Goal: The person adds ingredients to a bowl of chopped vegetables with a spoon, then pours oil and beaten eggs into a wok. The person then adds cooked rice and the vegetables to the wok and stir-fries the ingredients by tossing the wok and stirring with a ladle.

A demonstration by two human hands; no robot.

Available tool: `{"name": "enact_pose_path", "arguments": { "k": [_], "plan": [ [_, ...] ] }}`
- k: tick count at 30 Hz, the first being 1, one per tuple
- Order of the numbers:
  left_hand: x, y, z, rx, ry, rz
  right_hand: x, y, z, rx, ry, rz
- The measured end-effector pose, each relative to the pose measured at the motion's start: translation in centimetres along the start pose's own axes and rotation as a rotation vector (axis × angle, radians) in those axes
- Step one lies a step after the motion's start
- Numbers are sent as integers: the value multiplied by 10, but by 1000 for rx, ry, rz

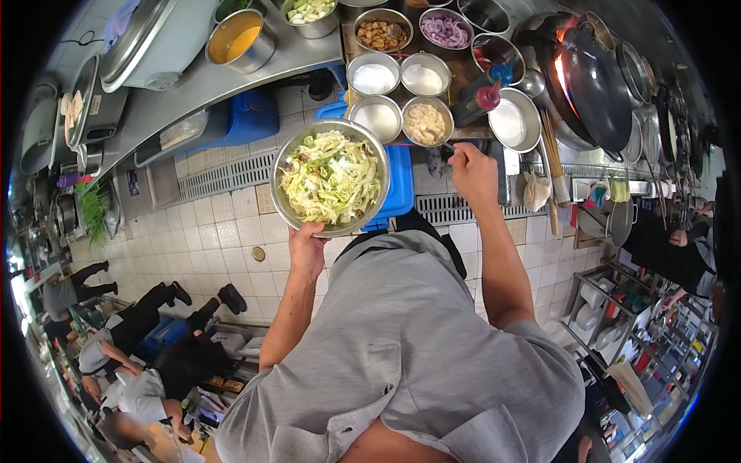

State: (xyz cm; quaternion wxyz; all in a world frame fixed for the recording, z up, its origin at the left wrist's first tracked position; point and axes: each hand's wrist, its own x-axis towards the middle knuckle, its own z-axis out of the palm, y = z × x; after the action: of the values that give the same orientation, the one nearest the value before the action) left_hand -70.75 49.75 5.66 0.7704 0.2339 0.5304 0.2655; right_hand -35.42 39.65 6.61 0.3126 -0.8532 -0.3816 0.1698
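My left hand grips the near rim of a steel bowl, thumb up at its edge. Shredded pale green cabbage fills the bowl, with some white bits on top. Over at the seasoning bowls, my right hand is closed on what looks like the thin handle of a spoon. The handle meets the edge of a bowl of pale chopped paste; the spoon's head cannot be made out. Bowls of white seasoning stand beside it.
A black wok stands over flames at the right. Squeeze bottles and a pan of white contents are between it and the seasonings. Sliced purple onion sits behind. A blue bin stands below; co-workers are at the lower left.
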Motion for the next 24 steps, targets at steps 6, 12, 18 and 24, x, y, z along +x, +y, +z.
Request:
{"name": "enact_pose_path", "arguments": {
  "k": [6,12,18,24],
  "plan": [
    [0,-2,0,0,-40,3,8,8,3,250,10,306],
    [-8,2,17,-21,-19,21,7,23,-4,385,4,362],
    [-9,3,22,1,-61,20,4,21,-10,574,33,461],
    [-7,1,32,2,-52,8,-4,2,-31,690,46,422]
  ]
}}
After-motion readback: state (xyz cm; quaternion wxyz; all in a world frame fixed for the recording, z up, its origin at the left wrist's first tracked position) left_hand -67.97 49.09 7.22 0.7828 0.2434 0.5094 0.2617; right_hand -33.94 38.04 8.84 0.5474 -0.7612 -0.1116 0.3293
